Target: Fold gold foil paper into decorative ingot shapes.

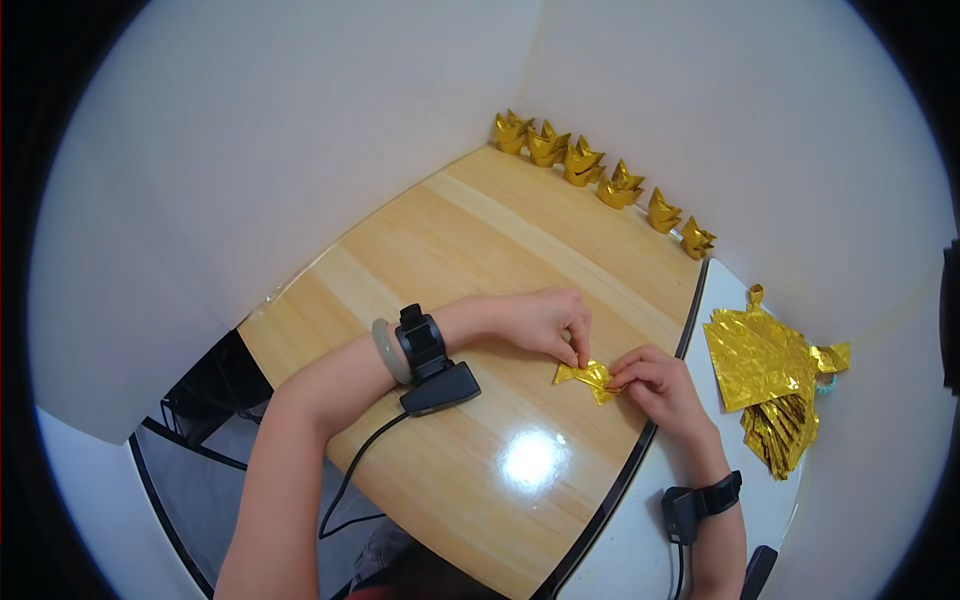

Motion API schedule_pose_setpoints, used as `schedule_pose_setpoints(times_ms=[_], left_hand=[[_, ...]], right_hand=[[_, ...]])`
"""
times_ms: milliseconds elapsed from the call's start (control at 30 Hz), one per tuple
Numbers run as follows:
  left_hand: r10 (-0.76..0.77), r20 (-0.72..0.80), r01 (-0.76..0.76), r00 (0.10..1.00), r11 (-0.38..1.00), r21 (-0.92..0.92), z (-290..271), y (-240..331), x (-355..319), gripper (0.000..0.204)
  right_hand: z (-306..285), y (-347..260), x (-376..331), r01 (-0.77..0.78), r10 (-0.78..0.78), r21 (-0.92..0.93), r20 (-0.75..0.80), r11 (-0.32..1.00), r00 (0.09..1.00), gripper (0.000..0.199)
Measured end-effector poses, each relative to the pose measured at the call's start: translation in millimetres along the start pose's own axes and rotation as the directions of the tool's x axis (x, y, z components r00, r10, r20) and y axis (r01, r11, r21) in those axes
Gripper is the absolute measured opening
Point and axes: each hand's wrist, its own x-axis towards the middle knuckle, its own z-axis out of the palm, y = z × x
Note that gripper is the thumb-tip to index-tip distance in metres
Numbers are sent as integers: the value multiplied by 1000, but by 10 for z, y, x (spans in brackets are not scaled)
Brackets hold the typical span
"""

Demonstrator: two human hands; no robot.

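Note:
A small piece of gold foil paper (588, 376), partly folded, lies on the wooden table (470, 250) between my two hands. My left hand (545, 320) pinches its left end with fingers closed on the foil. My right hand (655, 382) grips its right end. My left wrist carries a pale bangle and a black strapped device (430, 362) with a cable. A black band (700, 500) sits on my right wrist.
Several finished gold folded shapes (600, 180) stand in a row along the table's far edge by the white wall. A stack of gold foil sheets (765, 385) lies on the white surface to the right. The table's black-trimmed edge (660, 420) runs beneath my right hand.

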Motion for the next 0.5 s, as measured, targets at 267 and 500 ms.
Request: schedule_pose_setpoints(times_ms=[267, 500], left_hand=[[120, -120, -105, 986, 987, 125, 98, 9, 42, 14], [97, -123, -88, 988, 993, 79, 101, -3, 18, 13]], right_hand=[[66, -170, 22, -298, 408, 380, -252, 876, 878, 36], [258, -213, 4, -265, 278, 83, -335, 961, 900, 58]])
